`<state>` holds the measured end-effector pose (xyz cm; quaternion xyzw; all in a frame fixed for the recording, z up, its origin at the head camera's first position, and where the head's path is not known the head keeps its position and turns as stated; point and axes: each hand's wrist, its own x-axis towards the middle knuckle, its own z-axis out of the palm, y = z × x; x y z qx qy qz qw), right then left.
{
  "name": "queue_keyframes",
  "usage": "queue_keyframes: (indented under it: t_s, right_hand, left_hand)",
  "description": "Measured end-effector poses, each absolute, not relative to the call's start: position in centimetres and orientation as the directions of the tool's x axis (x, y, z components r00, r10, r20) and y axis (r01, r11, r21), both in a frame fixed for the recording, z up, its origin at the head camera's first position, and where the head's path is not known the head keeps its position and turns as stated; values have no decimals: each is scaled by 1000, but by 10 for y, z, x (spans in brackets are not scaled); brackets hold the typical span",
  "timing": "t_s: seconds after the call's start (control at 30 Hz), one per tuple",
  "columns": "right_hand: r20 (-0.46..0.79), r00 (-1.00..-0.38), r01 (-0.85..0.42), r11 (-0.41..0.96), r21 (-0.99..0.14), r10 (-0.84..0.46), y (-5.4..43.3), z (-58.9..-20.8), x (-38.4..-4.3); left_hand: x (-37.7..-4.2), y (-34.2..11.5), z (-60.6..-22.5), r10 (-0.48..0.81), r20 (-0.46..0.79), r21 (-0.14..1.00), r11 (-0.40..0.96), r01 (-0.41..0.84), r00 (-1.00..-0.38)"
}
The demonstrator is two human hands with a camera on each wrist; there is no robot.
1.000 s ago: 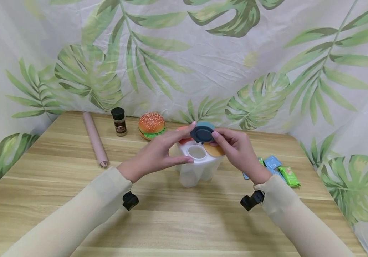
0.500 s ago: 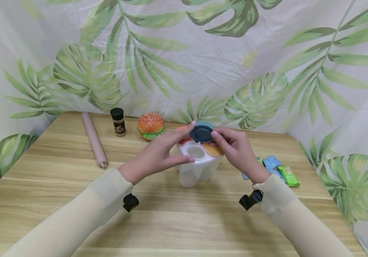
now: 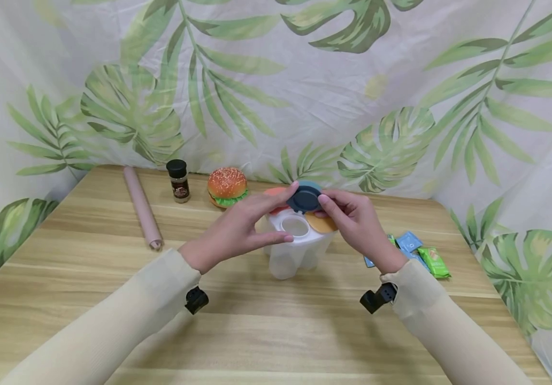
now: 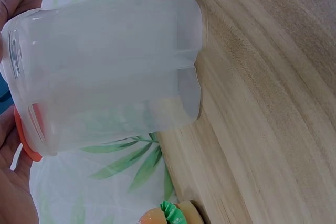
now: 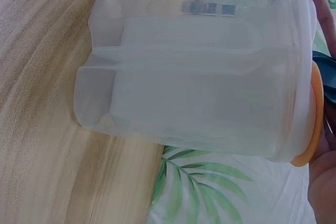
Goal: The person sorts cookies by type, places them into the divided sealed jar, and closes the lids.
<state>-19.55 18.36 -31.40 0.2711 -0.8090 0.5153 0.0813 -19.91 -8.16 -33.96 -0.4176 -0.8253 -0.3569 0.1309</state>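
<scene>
A translucent white container (image 3: 286, 261) stands upright on the wooden table, with hinged lids on top. One dark blue lid (image 3: 306, 199) is flipped up, showing a round opening beneath it. My right hand (image 3: 359, 225) pinches that lid's right edge between thumb and fingers. Spread across the left of the container's top is my left hand (image 3: 234, 231), fairly straight, its thumb at the near rim and index fingertip at the blue lid's left edge. An orange-yellow lid (image 3: 321, 223) lies closed on the right, a red-orange lid (image 4: 25, 139) on the left.
Behind the hands sit a toy hamburger (image 3: 227, 187) and a black-capped seasoning jar (image 3: 178, 182). A rolled pinkish mat (image 3: 143, 209) lies at the left. Several blue and green packets (image 3: 434, 262) lie beyond my right wrist. A leaf-printed cloth (image 3: 237, 96) hangs behind the table.
Both hands keep their places on the container and the blue lid stays raised. Only slight shifts of the whole view show.
</scene>
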Motion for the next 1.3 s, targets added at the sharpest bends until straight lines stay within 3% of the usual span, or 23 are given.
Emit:
queue_keyframes:
  t_s: [0.37,0.5,0.63,0.8,0.97,1.1,1.3]
  right_hand:
    - [390,-830,-516,286,-807,-398,194,-313,-197]
    - [466,-819,-555,260,-790,-333,206,-316,-200]
    - [484,-839,-543,322,-776,-249,226,-324,-203]
    - [300,-912,-409,560,-721,-279,260,-340,-206]
    - [71,-926,-352,781,-515,-371,291,-357,-205]
    - [-18,-914,-361,835,-416,-405,301,-370,-203]
    - [-55,-893,-405,849,-339,-447,306,-380,-203]
  left_hand:
    - [-200,-82,-338,612,484,472,419,775,-626]
    - [-200,-82,-337,613,458,475,444,760,-644]
    - [-199,-82,-336,614,446,478,452,753,-652]
    - [-198,-83,-335,615,443,479,453,752,-653]
    - [-198,-82,-336,622,452,474,440,763,-639]
    - [-198,-82,-336,627,440,475,446,759,-643]
    - [-196,-82,-335,629,423,477,458,750,-652]
